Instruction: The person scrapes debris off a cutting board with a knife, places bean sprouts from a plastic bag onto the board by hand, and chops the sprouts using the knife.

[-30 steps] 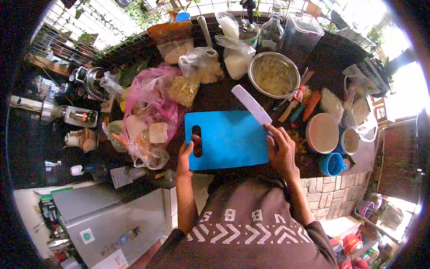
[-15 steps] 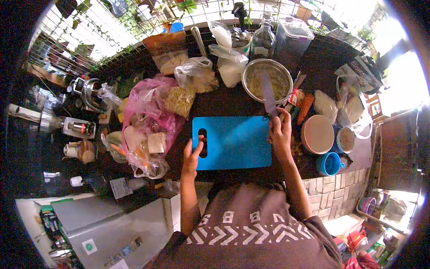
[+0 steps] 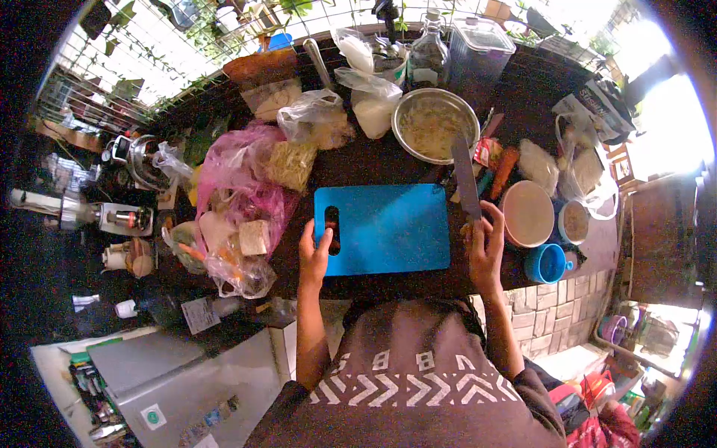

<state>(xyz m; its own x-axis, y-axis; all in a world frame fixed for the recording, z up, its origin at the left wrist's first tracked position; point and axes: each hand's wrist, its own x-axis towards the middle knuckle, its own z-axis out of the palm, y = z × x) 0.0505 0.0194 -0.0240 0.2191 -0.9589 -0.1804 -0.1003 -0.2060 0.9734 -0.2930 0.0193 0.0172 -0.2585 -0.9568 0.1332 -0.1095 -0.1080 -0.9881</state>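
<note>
A blue cutting board (image 3: 385,230) lies flat on the dark table in front of me. At its left end, my left hand (image 3: 314,252) grips the edge beside the handle slot, thumb on top. My right hand (image 3: 487,250) is off the board's right side, closed around the handle of a knife (image 3: 464,175). The blade points away from me, its tip at the near right rim of a steel bowl (image 3: 407,144). A pale mixture coats the inside of that bowl. The knife handle is mostly hidden by my fingers.
Left of the board is a pink plastic bag (image 3: 237,160) of food with a pale block (image 3: 254,237). On the right are a carrot (image 3: 506,171), a round lidded tub (image 3: 527,213) and a blue cup (image 3: 546,263). A glass bottle (image 3: 429,54) stands behind the bowl.
My right hand has carried the knife right and toward me, so the blade no longer lies across the bowl. My left hand stays at the board's handle end. The view has shifted slightly.
</note>
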